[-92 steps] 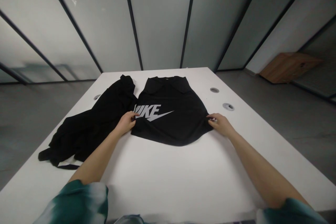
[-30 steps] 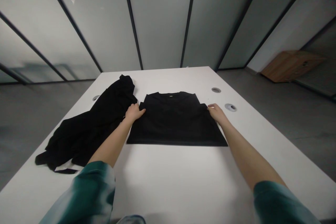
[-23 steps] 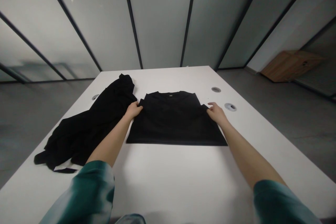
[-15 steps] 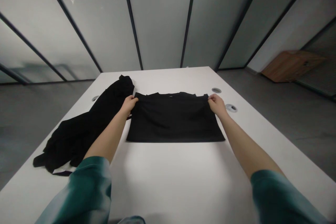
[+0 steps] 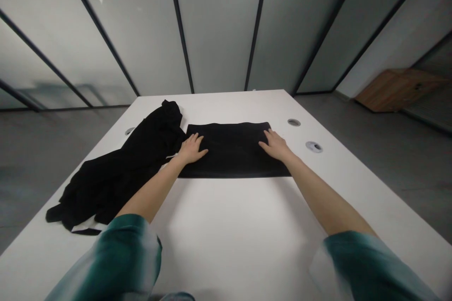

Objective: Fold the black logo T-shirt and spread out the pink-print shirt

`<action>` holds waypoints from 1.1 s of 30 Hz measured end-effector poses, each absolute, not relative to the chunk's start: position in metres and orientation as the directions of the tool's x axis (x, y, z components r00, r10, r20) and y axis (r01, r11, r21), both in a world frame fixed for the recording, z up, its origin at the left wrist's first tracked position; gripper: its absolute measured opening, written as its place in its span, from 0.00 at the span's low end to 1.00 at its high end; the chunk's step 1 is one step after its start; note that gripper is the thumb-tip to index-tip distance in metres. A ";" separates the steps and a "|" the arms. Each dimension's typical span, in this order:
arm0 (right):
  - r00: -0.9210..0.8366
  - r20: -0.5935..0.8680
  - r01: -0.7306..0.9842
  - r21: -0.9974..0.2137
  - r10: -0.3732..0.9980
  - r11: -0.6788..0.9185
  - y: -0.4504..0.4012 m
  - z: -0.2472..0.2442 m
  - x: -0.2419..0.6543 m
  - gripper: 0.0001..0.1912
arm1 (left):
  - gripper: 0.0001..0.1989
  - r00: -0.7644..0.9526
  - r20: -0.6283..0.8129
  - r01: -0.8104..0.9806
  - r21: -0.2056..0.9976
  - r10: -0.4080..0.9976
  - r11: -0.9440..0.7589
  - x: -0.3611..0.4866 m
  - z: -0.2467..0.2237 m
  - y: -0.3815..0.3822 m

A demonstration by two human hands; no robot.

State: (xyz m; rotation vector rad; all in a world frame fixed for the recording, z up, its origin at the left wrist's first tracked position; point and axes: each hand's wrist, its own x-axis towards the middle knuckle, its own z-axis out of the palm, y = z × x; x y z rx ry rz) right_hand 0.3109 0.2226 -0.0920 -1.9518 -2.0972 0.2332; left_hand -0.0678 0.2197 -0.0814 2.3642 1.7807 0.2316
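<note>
A black garment (image 5: pixel 233 150) lies on the white table (image 5: pixel 233 230) as a flat, wide rectangle. My left hand (image 5: pixel 192 149) is open, its fingers spread over the left side of the garment. On the opposite side my right hand (image 5: pixel 275 145) also lies open, fingers stretched over the right edge. Neither hand grips the cloth. To the left, a crumpled heap of black clothing (image 5: pixel 123 174) with bits of white showing lies beside my left forearm and reaches close to the flat garment.
Two round cable grommets, a far one (image 5: pixel 294 122) and a nearer one (image 5: pixel 314 146), sit in the table right of the garment. Frosted glass panels (image 5: pixel 219 28) stand behind the table. A wooden cabinet (image 5: pixel 399 89) is at the far right on the grey floor.
Both hands have let go of the garment's far corners and now rest flat on it, closer together. The garment lies smaller and flatter, its near edge farther from me.
</note>
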 end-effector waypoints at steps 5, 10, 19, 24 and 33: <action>-0.263 0.125 0.927 -0.242 0.957 0.286 0.158 -0.102 0.297 0.30 | 0.31 0.357 -0.051 0.918 0.205 0.933 -0.340 -0.069 -0.099 0.191; -0.475 0.250 0.797 -0.286 0.844 0.533 0.117 -0.096 0.268 0.24 | 0.32 0.233 -0.031 0.961 0.160 0.972 -0.225 -0.056 -0.104 0.185; -0.097 0.135 0.964 -0.233 0.986 0.127 0.136 -0.086 0.254 0.27 | 0.34 0.158 -0.117 0.984 0.097 0.980 -0.147 0.005 -0.054 0.173; 0.089 0.060 0.978 -0.193 0.994 -0.076 0.148 -0.089 0.269 0.32 | 0.28 0.474 0.011 0.869 0.157 0.881 -0.469 0.002 -0.065 0.171; -0.121 0.017 0.959 -0.258 0.992 0.122 0.185 -0.106 0.280 0.29 | 0.29 0.354 -0.015 0.917 0.203 0.935 -0.344 -0.008 -0.089 0.165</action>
